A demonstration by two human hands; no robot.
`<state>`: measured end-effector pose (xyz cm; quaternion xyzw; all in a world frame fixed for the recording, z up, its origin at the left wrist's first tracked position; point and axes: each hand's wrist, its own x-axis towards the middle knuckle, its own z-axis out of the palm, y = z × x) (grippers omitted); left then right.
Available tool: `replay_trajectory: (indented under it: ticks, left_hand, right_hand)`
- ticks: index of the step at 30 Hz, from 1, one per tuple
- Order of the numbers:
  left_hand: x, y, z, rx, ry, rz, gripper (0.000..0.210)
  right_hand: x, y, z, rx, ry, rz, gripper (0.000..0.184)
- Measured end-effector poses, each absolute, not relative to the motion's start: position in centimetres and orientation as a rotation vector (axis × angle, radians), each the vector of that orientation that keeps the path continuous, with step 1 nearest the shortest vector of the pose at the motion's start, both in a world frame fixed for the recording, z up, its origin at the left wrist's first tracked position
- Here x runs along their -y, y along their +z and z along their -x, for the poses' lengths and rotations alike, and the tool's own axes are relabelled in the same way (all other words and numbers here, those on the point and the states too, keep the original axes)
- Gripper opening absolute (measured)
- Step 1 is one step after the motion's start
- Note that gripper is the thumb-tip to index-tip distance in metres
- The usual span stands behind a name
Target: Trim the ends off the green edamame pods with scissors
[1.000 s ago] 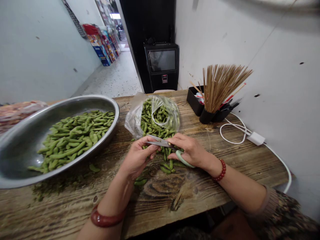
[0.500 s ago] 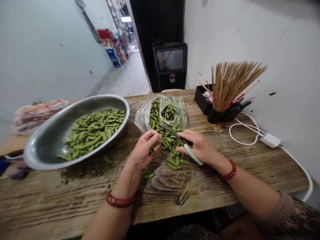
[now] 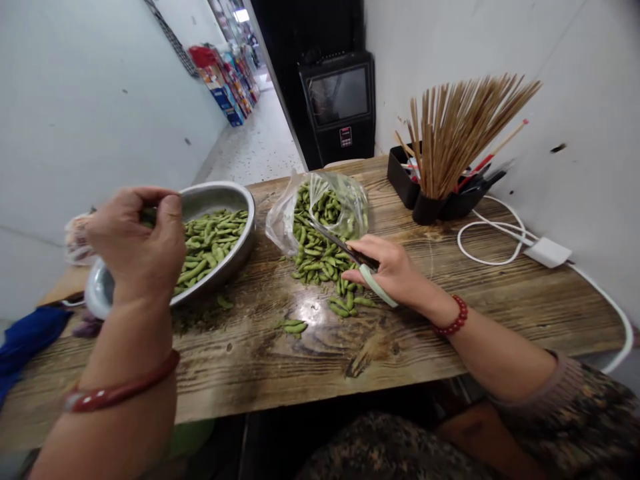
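My left hand (image 3: 143, 250) is raised in front of the metal basin (image 3: 245, 193), its fingers curled closed. A bit of green shows between thumb and fingers, apparently an edamame pod. Behind the hand, the basin holds a heap of green pods (image 3: 213, 240). My right hand (image 3: 393, 267) grips a pair of scissors (image 3: 376, 285) with pale green handles, the blades pointing up and left over the loose pods (image 3: 320, 260). Those pods spill from a clear plastic bag (image 3: 350, 193). A few more pods (image 3: 294, 326) lie nearer me on the wooden table (image 3: 280, 373).
At the back right stands a black holder (image 3: 427, 210) with many thin sticks (image 3: 455, 133) and pens. A white cable with an adapter (image 3: 549, 252) runs along the right wall. Blue cloth (image 3: 30, 340) lies at the left edge. Green trimmings (image 3: 200, 317) lie below the basin.
My left hand has moved left and up from beside the scissors to in front of the basin. My right hand still holds the scissors near the bag. The view has shifted slightly.
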<state>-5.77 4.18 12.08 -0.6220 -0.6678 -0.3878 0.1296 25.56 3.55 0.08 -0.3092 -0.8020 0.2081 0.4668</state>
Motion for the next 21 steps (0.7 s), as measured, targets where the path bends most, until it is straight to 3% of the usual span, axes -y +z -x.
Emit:
replay_trajectory:
  ticks: [3, 8, 12, 16, 21]
  left_hand:
    - [-3.8, 11.0, 7.8, 1.816, -0.839, 1.966, 0.044]
    - [0.7, 6.9, 4.4, 1.898, -0.784, 2.479, 0.016]
    - [4.1, 3.8, 1.7, 1.982, -0.468, 2.845, 0.013]
    - [5.2, 2.0, 1.6, 2.022, -0.249, 2.826, 0.013]
    - [4.6, 1.3, 1.1, 2.036, -0.252, 2.728, 0.01]
  right_hand:
    - [-3.6, -0.1, -25.6, 1.951, 0.51, 0.77, 0.04]
    - [-3.6, 0.1, -25.7, 1.962, 0.526, 0.774, 0.04]
    - [-3.4, 0.5, -25.6, 1.97, 0.565, 0.756, 0.039]
    - [-3.2, 0.7, -25.5, 1.969, 0.574, 0.729, 0.036]
    - [-3.0, 0.7, -25.3, 1.977, 0.582, 0.74, 0.035]
